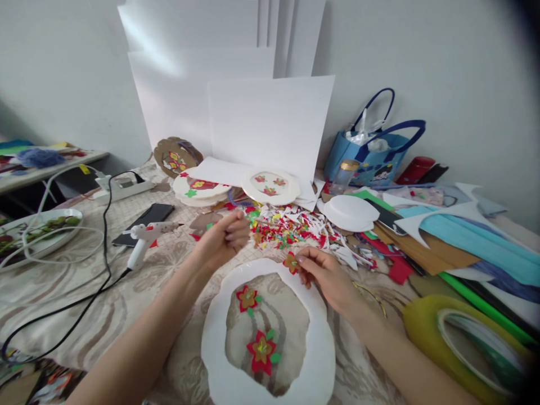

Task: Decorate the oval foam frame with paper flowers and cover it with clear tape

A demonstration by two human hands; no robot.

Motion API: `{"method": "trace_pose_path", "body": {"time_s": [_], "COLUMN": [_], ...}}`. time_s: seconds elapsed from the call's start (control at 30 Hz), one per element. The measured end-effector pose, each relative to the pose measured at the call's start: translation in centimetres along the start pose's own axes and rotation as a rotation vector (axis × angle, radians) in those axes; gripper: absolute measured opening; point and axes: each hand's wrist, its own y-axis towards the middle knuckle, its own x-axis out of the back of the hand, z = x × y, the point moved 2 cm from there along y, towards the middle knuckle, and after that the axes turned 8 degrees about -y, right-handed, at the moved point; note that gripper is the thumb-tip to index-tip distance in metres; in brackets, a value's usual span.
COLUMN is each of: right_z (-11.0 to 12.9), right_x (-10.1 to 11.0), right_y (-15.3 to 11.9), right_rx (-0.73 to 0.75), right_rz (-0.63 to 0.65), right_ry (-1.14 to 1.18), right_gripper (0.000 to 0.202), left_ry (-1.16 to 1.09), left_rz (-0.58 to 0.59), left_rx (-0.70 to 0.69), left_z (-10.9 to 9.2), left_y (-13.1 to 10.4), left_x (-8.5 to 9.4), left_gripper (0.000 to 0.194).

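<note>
A white wavy-edged frame [219,337] with a see-through middle lies in front of me. Two red and brown flowers, a smaller one [247,298] and a larger one [261,351], sit inside it with green leaves. Over the frame's top right edge, my right hand [318,270] pinches a small red and brown flower [291,262]. My left hand [232,232] is raised above the frame's upper left side, its fingers curled together; whatever they may hold is too small to make out.
At the left lie a white glue gun [145,242], a black phone [158,214] and cables. Paper scraps [291,228] are heaped beyond my hands. Yellow tape [422,320], colored sheets and a blue bag [363,157] stand or lie at the right.
</note>
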Motion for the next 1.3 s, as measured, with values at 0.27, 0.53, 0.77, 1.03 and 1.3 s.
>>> {"method": "trace_pose_path", "body": {"time_s": [0.27, 0.53, 0.77, 1.03, 1.3], "right_z": [0.1, 0.1, 0.3, 0.1, -0.3], "right_x": [1.1, 2.9, 2.0, 1.8, 1.0], "right_y": [0.3, 1.0, 0.6, 0.6, 0.3], "right_rx": [-0.028, -0.095, -0.099, -0.109, -0.138], "right_rz": [-0.036, -0.147, -0.105, -0.08, -0.033], "right_ry": [0.069, 0.247, 0.285, 0.346, 0.321], "right_gripper": [0.017, 0.023, 0.022, 0.019, 0.021], "left_ry": [0.071, 0.487, 1.338, 0.79, 0.17], "left_rz": [-0.221, -0.205, 0.383, 0.237, 0.204], "left_rx": [-0.694, -0.778, -0.06, -0.05, -0.03], "left_z": [-6.5, -5.2, 4.2, 3.8, 4.1], "left_y": [-1.1, -0.9, -0.1, 0.4, 0.7], "left_x": [0.6, 1.1, -0.5, 0.8, 0.5], "left_gripper": [0.031, 0.015, 0.054, 0.03, 0.022]}}
